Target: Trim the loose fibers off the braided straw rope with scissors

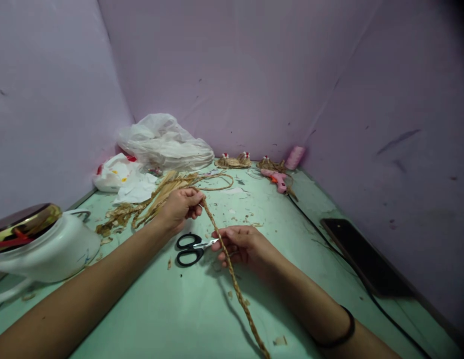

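A braided straw cord [237, 289] runs from my left hand down past my right hand to the bottom edge of the view. My left hand [183, 207] is closed, pinching the cord near the middle of the table. Lower and to the right, my right hand [239, 244] has its fingers curled round the cord, with the thumb and forefinger pressed at it. Black-handled scissors [189, 249] lie between the hands, their blades pointing toward my right fingers. Behind my left hand, a loop of cord [220, 188] and loose straw strands [164, 192] rest on the table.
A white teapot-like vessel [63, 249] stands at left. Plastic bags [166, 144] lie at the back left. Straw pieces [235, 160], a pink spool [295, 157] and a pink glue gun [276, 179] are at the back. A dark phone [362, 254] and black cable [329, 242] lie right.
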A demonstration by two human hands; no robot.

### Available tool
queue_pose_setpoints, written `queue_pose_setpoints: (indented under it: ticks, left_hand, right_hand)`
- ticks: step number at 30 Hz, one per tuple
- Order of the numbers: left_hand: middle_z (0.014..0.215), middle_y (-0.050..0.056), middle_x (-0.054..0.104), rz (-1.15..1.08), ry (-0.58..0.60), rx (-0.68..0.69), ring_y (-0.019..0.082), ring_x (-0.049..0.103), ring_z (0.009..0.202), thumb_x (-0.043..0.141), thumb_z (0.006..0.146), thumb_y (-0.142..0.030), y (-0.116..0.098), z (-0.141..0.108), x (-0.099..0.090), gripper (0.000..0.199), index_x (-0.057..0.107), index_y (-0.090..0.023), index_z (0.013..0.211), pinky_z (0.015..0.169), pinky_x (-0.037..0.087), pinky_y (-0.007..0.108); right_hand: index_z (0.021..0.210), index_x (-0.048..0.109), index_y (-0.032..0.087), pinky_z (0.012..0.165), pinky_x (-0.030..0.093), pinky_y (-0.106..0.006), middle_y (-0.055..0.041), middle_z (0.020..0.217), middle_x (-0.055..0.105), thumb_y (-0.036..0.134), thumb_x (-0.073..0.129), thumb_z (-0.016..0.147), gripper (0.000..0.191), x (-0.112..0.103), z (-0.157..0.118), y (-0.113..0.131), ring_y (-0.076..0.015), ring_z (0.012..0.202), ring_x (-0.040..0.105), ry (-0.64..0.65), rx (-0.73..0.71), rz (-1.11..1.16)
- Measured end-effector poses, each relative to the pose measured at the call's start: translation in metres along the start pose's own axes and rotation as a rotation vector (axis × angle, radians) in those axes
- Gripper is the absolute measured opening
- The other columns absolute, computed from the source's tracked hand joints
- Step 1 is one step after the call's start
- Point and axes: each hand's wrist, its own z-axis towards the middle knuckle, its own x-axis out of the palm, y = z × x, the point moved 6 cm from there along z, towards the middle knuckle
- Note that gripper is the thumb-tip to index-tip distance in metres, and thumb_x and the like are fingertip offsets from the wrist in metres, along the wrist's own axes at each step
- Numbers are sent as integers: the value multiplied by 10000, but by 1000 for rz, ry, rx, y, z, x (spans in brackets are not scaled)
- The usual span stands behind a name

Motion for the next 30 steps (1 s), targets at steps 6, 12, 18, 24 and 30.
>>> queue_pose_setpoints:
  ticks: [6,12,18,24,30]
  left_hand:
    - [438,-16,516,-1,-26,-25,54,444,350,654,600,-267,2,0,-2,199,522,-122,559,319,268,143]
    - [352,-31,457,27,-127,-53,47,375,284,589,626,-195,5,1,2,202,472,-133,475,289,249,149]
    - [373,-40,444,19,-177,-75,40,373,294,573,614,-176,9,12,-8,159,478,-128,496,286,240,138]
    - [385,-32,451,1,-226,-55,41,375,303,565,620,-160,4,18,-25,161,468,-130,495,286,241,139]
    - [399,-37,453,-6,-270,-33,42,381,309,558,640,-134,3,21,-29,151,466,-127,519,283,243,140]
  right_hand:
    - [725,618,110,511,445,-255,-17,570,625,299,756,555,290,-2,0,-1,-100,461,555,0,-3,-46]
    - [571,550,136,425,352,-196,26,459,568,274,737,549,233,5,-6,13,-66,406,472,-86,-220,-298]
    - [635,591,121,466,412,-233,-5,525,607,320,758,526,281,0,-1,2,-90,430,526,-69,-78,-165]
    - [646,627,98,463,407,-212,-22,546,622,278,784,504,278,-5,1,-8,-92,450,556,11,111,-133]
    - [582,606,101,412,394,-203,-8,496,593,327,753,551,272,-4,0,-3,-81,397,521,45,65,-269]
